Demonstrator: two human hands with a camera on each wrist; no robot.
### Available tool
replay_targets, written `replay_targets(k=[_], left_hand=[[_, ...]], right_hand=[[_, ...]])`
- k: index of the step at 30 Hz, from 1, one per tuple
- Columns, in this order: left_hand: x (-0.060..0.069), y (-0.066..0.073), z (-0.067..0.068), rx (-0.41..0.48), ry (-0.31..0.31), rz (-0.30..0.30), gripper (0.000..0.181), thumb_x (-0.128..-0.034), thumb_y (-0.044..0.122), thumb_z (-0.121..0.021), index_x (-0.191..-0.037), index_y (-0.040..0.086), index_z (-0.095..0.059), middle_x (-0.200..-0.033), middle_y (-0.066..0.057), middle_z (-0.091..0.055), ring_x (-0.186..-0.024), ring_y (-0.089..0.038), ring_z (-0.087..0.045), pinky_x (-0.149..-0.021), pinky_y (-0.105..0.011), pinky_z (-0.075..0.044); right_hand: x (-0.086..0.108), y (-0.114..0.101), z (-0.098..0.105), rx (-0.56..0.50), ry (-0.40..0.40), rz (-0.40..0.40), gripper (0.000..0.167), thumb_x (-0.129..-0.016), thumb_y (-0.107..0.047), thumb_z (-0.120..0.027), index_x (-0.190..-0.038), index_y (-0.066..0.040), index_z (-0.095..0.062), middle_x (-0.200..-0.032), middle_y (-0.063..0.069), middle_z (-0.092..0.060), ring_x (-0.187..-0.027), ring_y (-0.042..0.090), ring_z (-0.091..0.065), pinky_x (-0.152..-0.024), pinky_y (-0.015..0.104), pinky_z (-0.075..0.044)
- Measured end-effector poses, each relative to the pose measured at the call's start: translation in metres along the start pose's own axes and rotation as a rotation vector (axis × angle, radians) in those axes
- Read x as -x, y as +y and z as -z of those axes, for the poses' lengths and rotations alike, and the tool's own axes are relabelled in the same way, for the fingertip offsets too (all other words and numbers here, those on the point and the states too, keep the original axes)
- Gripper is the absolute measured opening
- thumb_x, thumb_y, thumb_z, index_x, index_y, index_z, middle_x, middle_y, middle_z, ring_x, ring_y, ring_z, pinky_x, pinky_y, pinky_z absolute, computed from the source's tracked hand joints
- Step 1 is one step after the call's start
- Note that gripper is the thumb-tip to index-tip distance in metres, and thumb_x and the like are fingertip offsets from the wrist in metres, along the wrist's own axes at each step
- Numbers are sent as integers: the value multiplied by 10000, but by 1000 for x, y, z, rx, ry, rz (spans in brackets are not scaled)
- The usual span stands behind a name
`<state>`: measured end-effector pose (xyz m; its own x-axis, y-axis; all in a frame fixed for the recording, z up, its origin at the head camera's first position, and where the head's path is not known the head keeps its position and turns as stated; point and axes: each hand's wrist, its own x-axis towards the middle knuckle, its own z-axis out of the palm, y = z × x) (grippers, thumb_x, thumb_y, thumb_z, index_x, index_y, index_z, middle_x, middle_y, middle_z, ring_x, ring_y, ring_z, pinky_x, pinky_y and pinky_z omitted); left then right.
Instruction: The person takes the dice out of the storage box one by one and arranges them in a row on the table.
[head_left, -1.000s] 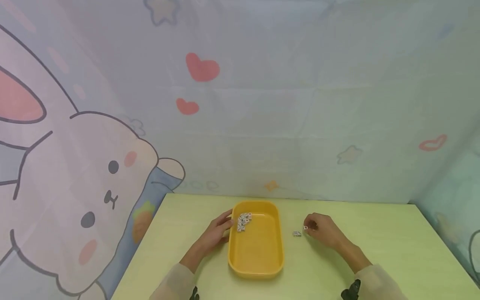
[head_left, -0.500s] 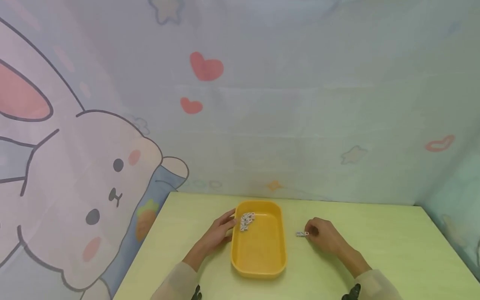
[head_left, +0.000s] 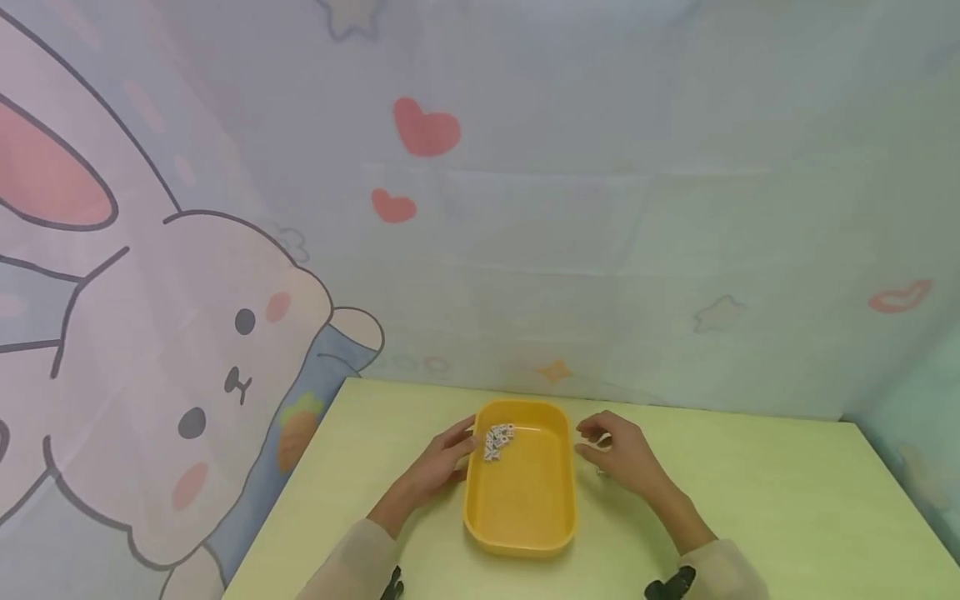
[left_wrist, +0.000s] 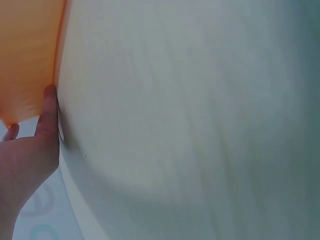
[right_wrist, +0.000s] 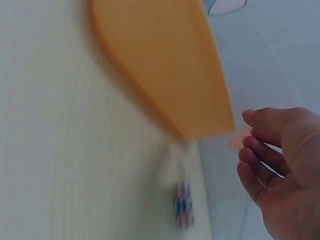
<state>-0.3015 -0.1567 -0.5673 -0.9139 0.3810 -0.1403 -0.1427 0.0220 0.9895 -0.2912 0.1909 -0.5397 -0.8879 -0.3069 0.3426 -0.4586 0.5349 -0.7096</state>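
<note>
Carried leftward since the earlier head frames, the bare right hand [head_left: 619,454] is now held just beside a rounded, rectangular, yellow plastic-looking tray [head_left: 521,510]. Its fingers are softly bent, with thumb and fingertips parted, and nothing is held; in the right-wrist view a gap is shown between them and the tray. Just below that grip, on the pale yellow-green table [head_left: 765,483], a short row of small white dice-like cubes with coloured marks [right_wrist: 182,205] is mostly covered from above (blurred at the wrist, so a count cannot be given).

Across the tray's right wall, a loose cluster of similar white cubes [head_left: 497,442] is contained near the opposite wall. That reach would best be made from above, over the rim, with one cube pinched between thumb and fingertip and the row beneath the palm left unbrushed.

Farther left, the tray's outer wall is touched by the left hand [head_left: 441,463], its fingers extended rather than wrapped; light, steady pressure there should keep the tray from being slid.
</note>
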Motion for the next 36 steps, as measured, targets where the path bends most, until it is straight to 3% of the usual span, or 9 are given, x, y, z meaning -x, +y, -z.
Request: replay_targets(k=[7, 12, 16, 22, 28, 36], left_hand=[[3, 0, -1, -22, 6, 3, 583, -1145, 256, -501, -1682, 132, -308, -1637, -255, -374, -1389, -388, -517, -1060, -475, -541], [5, 0, 3, -13, -18, -10, 583, -1151, 240, -484, -1687, 127, -286, -1622, -264, -391, -1408, -421, -503, -1091, -533, -513], [4, 0, 5, -6, -35, -28, 575, -1154, 228, -474, -1688, 129, -285, -1635, -265, -379, -1410, -422, -506, -1095, -536, -509], [3, -1, 3, 5, -58, -33, 558, -1152, 220, -484, -1680, 145, -319, -1617, -253, -412, -1393, -413, -522, -1055, -476, -548], [2, 0, 4, -10, -43, -31, 584, -1144, 259, -508, -1680, 132, -314, -1602, -256, -427, -1395, -411, -521, -1069, -503, -536], [0, -2, 3, -12, -38, -24, 582, -1143, 259, -512, -1680, 141, -318, -1606, -255, -425, -1386, -402, -527, -1031, -466, -563]], right_hand=[[-28, -48, -49, -160, 52, -15, 270, -928, -89, -831, -1165, -12, -727, -1085, 151, -720, -987, 283, -685, -873, 430, -614], [-43, -58, -90, -205, 85, -68, 218, -934, -57, -814, -1128, -5, -730, -1056, 117, -723, -974, 274, -693, -849, 385, -618], [-45, -59, -112, -186, 58, -120, 225, -930, -60, -810, -1131, 5, -731, -1065, 97, -732, -970, 250, -688, -846, 361, -608], [-41, -54, -121, -71, 4, -109, 200, -915, -77, -823, -1083, -5, -740, -1032, 67, -726, -952, 229, -668, -897, 447, -589], [-40, -50, -124, 68, -37, -73, 199, -908, -85, -816, -1077, -12, -744, -1022, 67, -706, -959, 247, -639, -952, 488, -558], [-39, -48, -123, 137, -92, -60, 179, -900, -85, -799, -1057, -20, -741, -1034, 86, -697, -988, 276, -640, -978, 498, -539]])
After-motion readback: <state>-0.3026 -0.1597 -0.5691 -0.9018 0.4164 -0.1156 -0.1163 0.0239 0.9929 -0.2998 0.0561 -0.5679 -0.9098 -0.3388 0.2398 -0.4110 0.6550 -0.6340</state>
